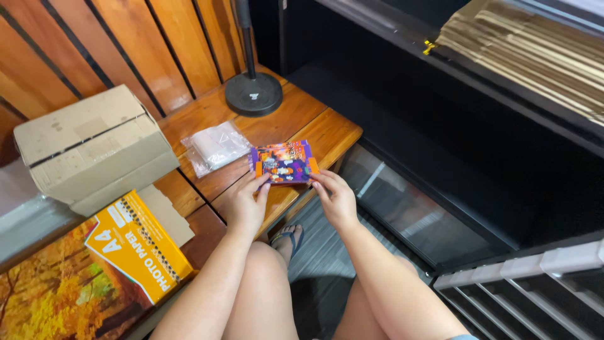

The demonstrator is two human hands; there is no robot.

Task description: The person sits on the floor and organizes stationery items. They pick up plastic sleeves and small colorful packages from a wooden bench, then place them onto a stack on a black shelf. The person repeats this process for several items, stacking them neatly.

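A small flat purple and orange printed packet (284, 162) lies on the wooden table (314, 129) near its right front corner. My left hand (245, 203) pinches the packet's near left edge with its fingertips. The packet's near right corner is held by my right hand (335, 197). Both forearms reach forward over my bare knees.
A clear plastic bag (215, 147) lies just left of the packet. Farther left stand a cardboard box (94, 148) and an orange paper pack (138, 245) over an autumn-leaf print (44, 296). A black round stand base (254, 93) sits behind. Dark shelving (465, 157) fills the right.
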